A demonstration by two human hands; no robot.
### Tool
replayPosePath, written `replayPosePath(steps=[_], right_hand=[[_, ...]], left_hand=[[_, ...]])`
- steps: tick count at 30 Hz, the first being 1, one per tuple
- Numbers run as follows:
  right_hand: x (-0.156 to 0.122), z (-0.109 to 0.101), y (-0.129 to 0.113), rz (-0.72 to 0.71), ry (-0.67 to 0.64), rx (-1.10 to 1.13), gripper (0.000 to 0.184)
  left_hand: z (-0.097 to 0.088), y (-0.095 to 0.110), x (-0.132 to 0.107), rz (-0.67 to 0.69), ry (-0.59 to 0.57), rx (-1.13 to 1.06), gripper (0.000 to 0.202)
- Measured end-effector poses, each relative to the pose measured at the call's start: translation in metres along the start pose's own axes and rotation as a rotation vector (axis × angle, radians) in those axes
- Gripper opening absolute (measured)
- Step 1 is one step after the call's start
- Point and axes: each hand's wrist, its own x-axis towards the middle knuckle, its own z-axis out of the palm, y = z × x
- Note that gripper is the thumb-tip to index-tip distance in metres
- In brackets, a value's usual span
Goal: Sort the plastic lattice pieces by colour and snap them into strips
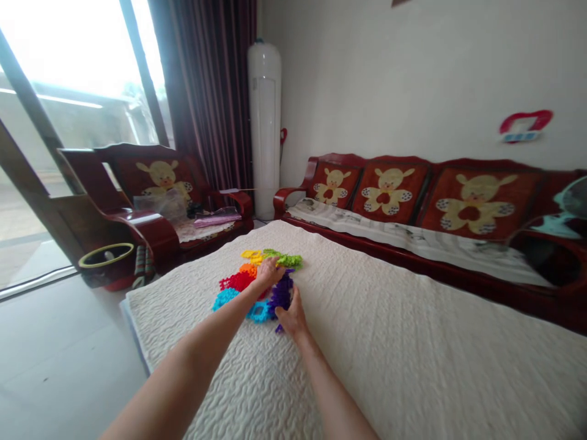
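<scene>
A cluster of plastic building pieces with toothed edges lies on the cloth-covered table, sorted roughly by colour. My left hand reaches over the middle of it, fingers bent down between the green pieces and the purple pieces; what its fingertips grip is hidden. My right hand curls around the right side of the purple pile, thumb at the near side and fingers along the right. Left of my hands lie yellow pieces, orange pieces, red pieces and blue pieces.
A cream quilted cloth covers the table. Beyond its right side stands a long wooden sofa with bear cushions. A wooden armchair holding plastic bags and a bucket are at left. A tall white cabinet-like unit stands in the corner.
</scene>
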Motion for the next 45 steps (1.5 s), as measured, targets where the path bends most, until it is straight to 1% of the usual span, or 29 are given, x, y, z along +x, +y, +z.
replayPosePath(steps=[2, 4, 7, 9, 11, 13, 15, 18, 20, 21, 23, 25, 26, 28, 30, 32, 35, 39, 42, 45], right_hand=[[-0.010, -0.012, 0.005, 0.021, -0.022, 0.007, 0.073], [-0.019, -0.023, 0.009, 0.050, -0.034, 0.001, 0.072], [-0.029, -0.040, 0.012, 0.087, -0.084, -0.033, 0.069], [-0.035, -0.057, 0.014, 0.094, -0.127, -0.083, 0.066], [-0.040, -0.081, 0.018, 0.069, -0.146, -0.151, 0.062], [-0.046, -0.113, 0.025, 0.021, -0.095, -0.254, 0.057], [-0.054, -0.152, 0.033, -0.004, -0.021, -0.387, 0.053], [-0.068, -0.218, 0.048, -0.005, 0.078, -0.588, 0.048], [-0.082, -0.261, 0.060, -0.003, 0.124, -0.710, 0.046], [-0.090, -0.281, 0.065, -0.008, 0.140, -0.767, 0.044], [-0.107, -0.314, 0.072, -0.011, 0.161, -0.842, 0.040], [-0.124, -0.336, 0.074, -0.033, 0.149, -0.866, 0.037], [-0.132, -0.343, 0.074, -0.045, 0.142, -0.870, 0.036], [-0.142, -0.348, 0.070, -0.060, 0.141, -0.880, 0.037], [-0.147, -0.348, 0.066, -0.059, 0.149, -0.898, 0.037], [-0.148, -0.347, 0.063, -0.061, 0.157, -0.911, 0.037], [-0.146, -0.347, 0.066, -0.079, 0.158, -0.907, 0.037], [-0.143, -0.350, 0.074, -0.081, 0.164, -0.924, 0.037], [-0.142, -0.349, 0.076, -0.071, 0.154, -0.989, 0.039], [-0.144, -0.345, 0.073, -0.031, 0.151, -1.061, 0.041]], left_hand=[[0.007, 0.001, -0.017, 0.061, -0.023, 0.068, 0.042], [0.012, 0.002, -0.037, 0.153, -0.059, 0.170, 0.043], [0.015, 0.004, -0.064, 0.251, -0.088, 0.313, 0.040], [0.013, 0.005, -0.077, 0.280, -0.084, 0.369, 0.040], [0.011, 0.005, -0.086, 0.299, -0.078, 0.393, 0.040], [0.011, 0.005, -0.095, 0.316, -0.071, 0.394, 0.041], [0.013, 0.007, -0.104, 0.352, -0.085, 0.388, 0.042], [0.018, 0.008, -0.120, 0.462, -0.183, 0.401, 0.044], [0.020, 0.006, -0.129, 0.538, -0.248, 0.424, 0.039], [0.020, 0.004, -0.133, 0.567, -0.260, 0.433, 0.034], [0.020, -0.003, -0.136, 0.603, -0.240, 0.436, 0.027], [0.021, -0.010, -0.136, 0.618, -0.174, 0.429, 0.027], [0.022, -0.013, -0.136, 0.615, -0.133, 0.428, 0.028], [0.023, -0.017, -0.135, 0.594, -0.059, 0.436, 0.029], [0.024, -0.018, -0.136, 0.564, -0.005, 0.457, 0.029], [0.024, -0.016, -0.140, 0.539, 0.026, 0.483, 0.028], [0.022, -0.015, -0.145, 0.479, 0.054, 0.510, 0.028], [0.022, -0.015, -0.150, 0.413, 0.049, 0.478, 0.028], [0.024, -0.014, -0.153, 0.424, 0.035, 0.447, 0.026], [0.021, -0.013, -0.155, 0.486, 0.042, 0.402, 0.026]])
